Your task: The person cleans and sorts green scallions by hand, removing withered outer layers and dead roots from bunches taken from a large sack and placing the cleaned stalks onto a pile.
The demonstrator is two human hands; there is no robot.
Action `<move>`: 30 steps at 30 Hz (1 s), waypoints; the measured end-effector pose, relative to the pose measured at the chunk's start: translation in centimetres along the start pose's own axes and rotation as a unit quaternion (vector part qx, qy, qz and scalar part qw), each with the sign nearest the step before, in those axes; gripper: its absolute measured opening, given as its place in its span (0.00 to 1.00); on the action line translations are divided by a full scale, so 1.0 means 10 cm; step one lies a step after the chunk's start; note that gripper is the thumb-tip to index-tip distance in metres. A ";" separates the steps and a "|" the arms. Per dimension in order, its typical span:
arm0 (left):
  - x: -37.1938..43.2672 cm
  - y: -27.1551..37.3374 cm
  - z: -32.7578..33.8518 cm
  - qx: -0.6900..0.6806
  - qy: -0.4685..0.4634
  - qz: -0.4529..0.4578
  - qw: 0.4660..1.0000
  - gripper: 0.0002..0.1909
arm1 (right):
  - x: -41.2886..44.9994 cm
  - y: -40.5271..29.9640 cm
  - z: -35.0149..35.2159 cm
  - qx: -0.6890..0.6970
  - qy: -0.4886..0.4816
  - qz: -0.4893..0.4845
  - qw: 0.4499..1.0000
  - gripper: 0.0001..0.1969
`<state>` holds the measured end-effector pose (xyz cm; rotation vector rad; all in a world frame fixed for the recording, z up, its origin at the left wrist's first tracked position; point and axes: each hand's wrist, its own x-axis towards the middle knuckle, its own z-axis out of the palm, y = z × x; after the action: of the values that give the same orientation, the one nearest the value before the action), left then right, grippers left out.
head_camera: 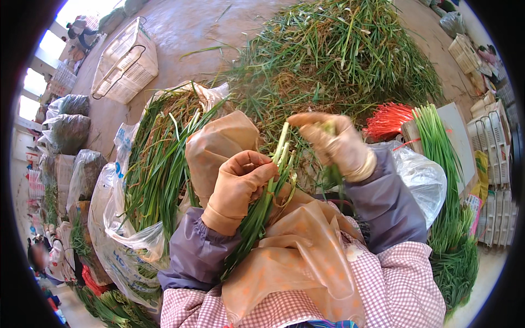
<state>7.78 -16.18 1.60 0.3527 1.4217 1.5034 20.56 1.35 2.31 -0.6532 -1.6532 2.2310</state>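
Observation:
My left hand [242, 184], in a tan rubber glove, is closed on a small bunch of green leafy stalks [268, 197], which look like garlic chives. Their pale cut ends point up and away, and the leaves hang down over my lap. To the right, my right hand [334, 143], gloved too and blurred, has its fingers curled around some greenery; a dark green tuft hangs below it. A tan plastic apron [303, 254] covers my lap. An opened plastic sack [119, 217] of untrimmed stalks lies at my left.
A large heap of discarded leaves [344, 53] covers the floor ahead. Red ties [387, 121] and trimmed green stalks [441, 143] lie on the right, beside a clear plastic bag [418, 172]. A white plastic crate [127, 61] stands back left. Other people are at the far left and right.

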 end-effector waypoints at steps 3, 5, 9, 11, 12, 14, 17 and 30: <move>-0.01 0.00 0.07 0.021 -0.010 -0.018 1.000 0.01 | 0.04 0.10 0.17 0.047 -0.017 0.030 0.998 0.11; -0.04 -0.03 0.05 0.037 -0.007 0.004 0.999 0.02 | 0.07 0.12 0.14 0.055 0.015 0.000 0.998 0.09; -0.20 0.03 -0.08 0.124 -0.054 -0.019 0.991 0.01 | 0.17 -0.04 -0.46 0.078 0.147 -0.135 0.977 0.09; -0.34 0.14 -0.10 0.151 -0.112 -0.082 0.979 0.02 | 0.27 -0.15 -1.10 0.166 0.197 -0.131 0.957 0.10; -0.40 0.18 -0.14 0.127 -0.141 -0.116 0.975 0.02 | 0.26 -0.19 -1.29 0.131 0.245 -0.151 0.949 0.10; -0.47 0.34 -0.14 0.081 -0.173 -0.158 0.969 0.04 | 0.16 -0.38 -1.50 0.066 0.318 -0.184 0.928 0.10; -0.44 0.63 -0.06 0.020 -0.156 -0.044 0.987 0.05 | 0.01 -0.56 -1.54 0.022 0.346 -0.207 0.915 0.09; 0.43 0.75 1.09 0.404 -0.036 0.543 0.735 0.08 | -0.23 -0.72 -0.82 0.093 0.236 -0.172 0.952 0.05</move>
<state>10.78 -5.03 9.34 2.0538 1.8515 1.5307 26.50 9.16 7.61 -0.7151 -1.1964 1.7798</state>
